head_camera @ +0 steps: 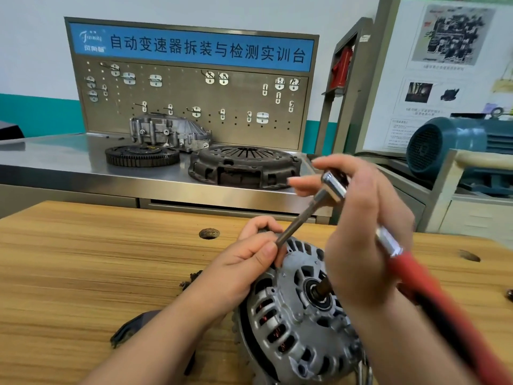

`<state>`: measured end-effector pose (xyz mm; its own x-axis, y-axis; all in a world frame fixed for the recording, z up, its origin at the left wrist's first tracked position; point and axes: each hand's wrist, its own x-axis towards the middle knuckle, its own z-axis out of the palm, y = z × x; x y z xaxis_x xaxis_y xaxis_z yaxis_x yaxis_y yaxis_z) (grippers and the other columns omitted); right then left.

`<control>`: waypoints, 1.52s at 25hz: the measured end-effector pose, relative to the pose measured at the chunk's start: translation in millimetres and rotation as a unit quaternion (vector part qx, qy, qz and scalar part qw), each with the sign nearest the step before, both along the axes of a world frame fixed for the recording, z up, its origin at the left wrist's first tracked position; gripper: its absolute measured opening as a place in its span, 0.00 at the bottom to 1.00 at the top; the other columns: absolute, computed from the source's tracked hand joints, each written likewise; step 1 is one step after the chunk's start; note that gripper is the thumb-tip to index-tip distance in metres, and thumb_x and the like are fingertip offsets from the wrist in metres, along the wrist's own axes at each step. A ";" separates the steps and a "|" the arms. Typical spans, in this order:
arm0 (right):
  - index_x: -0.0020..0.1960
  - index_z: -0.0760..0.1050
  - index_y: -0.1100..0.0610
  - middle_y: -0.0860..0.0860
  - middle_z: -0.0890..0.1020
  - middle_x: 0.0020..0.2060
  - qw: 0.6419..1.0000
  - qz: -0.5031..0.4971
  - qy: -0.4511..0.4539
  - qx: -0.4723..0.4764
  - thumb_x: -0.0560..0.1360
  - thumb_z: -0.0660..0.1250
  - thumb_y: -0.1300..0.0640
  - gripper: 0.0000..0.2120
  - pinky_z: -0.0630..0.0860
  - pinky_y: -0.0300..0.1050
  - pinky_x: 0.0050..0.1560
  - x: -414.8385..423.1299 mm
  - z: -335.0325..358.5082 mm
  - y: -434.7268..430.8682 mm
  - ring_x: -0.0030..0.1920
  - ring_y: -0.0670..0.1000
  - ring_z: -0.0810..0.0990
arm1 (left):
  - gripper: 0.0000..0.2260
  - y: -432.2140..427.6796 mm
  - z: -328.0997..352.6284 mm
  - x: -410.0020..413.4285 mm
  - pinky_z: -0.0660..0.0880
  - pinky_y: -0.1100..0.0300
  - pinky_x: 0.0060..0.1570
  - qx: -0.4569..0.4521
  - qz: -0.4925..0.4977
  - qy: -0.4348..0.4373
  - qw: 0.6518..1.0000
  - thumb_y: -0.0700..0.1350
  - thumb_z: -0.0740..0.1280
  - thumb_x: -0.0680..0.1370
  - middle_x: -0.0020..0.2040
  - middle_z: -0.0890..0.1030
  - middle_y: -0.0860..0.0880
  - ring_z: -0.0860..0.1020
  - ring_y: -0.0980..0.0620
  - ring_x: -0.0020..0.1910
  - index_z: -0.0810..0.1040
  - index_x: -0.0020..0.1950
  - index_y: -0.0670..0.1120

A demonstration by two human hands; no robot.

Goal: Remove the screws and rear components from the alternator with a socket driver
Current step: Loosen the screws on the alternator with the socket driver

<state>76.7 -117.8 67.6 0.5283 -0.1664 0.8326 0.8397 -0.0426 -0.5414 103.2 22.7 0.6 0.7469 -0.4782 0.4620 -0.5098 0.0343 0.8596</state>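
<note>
Driver point(327, 198) shaft slants down-left onto alternator point(294, 315).

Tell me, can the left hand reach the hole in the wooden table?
Probably yes. The hole lies open on the wooden table just beyond the left hand, nothing between them, but that hand is busy steadying the driver shaft against the alternator.

wooden table point(83, 273), steel bench point(69, 168), pegboard point(194, 107)
</note>
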 end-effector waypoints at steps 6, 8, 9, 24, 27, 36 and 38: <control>0.41 0.83 0.53 0.54 0.84 0.34 0.885 0.399 0.191 0.144 0.75 0.56 0.52 0.17 0.79 0.43 0.37 0.7 9.2 -3.4 0.33 0.53 0.83 | 0.13 -2.8 -0.5 0.3 0.65 0.59 0.64 -0.021 -0.008 -0.008 1.000 0.58 0.60 0.76 0.58 0.69 0.49 0.68 0.53 0.64 0.78 0.41 0.52; 0.39 0.83 0.54 0.52 0.83 0.32 0.841 0.467 0.233 0.143 0.74 0.55 0.50 0.19 0.78 0.43 0.37 5.9 15.3 -7.8 0.33 0.52 0.82 | 0.14 -2.9 -1.0 0.0 0.65 0.63 0.63 -0.019 -0.008 -0.025 0.999 0.60 0.61 0.74 0.58 0.70 0.49 0.67 0.54 0.64 0.79 0.42 0.53; 0.39 0.83 0.54 0.52 0.84 0.33 0.850 0.459 0.225 0.128 0.74 0.55 0.51 0.18 0.78 0.44 0.37 7.4 15.2 -8.4 0.34 0.52 0.83 | 0.13 -2.9 -1.1 0.6 0.65 0.67 0.62 -0.015 -0.006 -0.028 0.999 0.59 0.60 0.75 0.59 0.70 0.48 0.67 0.55 0.65 0.78 0.40 0.52; 0.43 0.80 0.55 0.52 0.84 0.39 0.996 0.084 -0.010 0.030 0.80 0.54 0.57 0.17 0.79 0.45 0.39 6.7 0.7 -0.8 0.39 0.52 0.84 | 0.19 -1.9 -1.8 2.0 0.69 0.66 0.58 -0.017 -0.002 -0.008 1.000 0.58 0.60 0.74 0.59 0.70 0.49 0.68 0.51 0.63 0.77 0.42 0.43; 0.45 0.78 0.54 0.49 0.83 0.38 0.994 -0.066 -0.089 0.018 0.81 0.53 0.58 0.16 0.79 0.44 0.40 6.5 -8.8 3.5 0.38 0.50 0.84 | 0.22 -2.3 -5.0 5.4 0.70 0.60 0.61 -0.008 -0.001 -0.015 1.000 0.58 0.59 0.74 0.59 0.69 0.48 0.68 0.50 0.63 0.76 0.46 0.37; 0.41 0.79 0.53 0.51 0.82 0.34 0.994 0.108 0.004 0.035 0.81 0.52 0.57 0.19 0.78 0.44 0.37 4.4 3.8 0.4 0.33 0.51 0.83 | 0.15 -3.2 -0.1 2.6 0.68 0.62 0.61 -0.008 0.015 -0.012 1.000 0.59 0.57 0.75 0.57 0.70 0.50 0.70 0.52 0.61 0.75 0.37 0.51; 0.44 0.78 0.53 0.50 0.82 0.35 0.991 -0.086 -0.100 0.005 0.81 0.52 0.58 0.17 0.78 0.44 0.39 5.1 -8.7 -0.9 0.37 0.50 0.84 | 0.16 -3.7 -2.0 5.0 0.68 0.56 0.62 -0.014 0.012 -0.013 1.000 0.60 0.58 0.75 0.57 0.70 0.51 0.70 0.49 0.59 0.76 0.38 0.51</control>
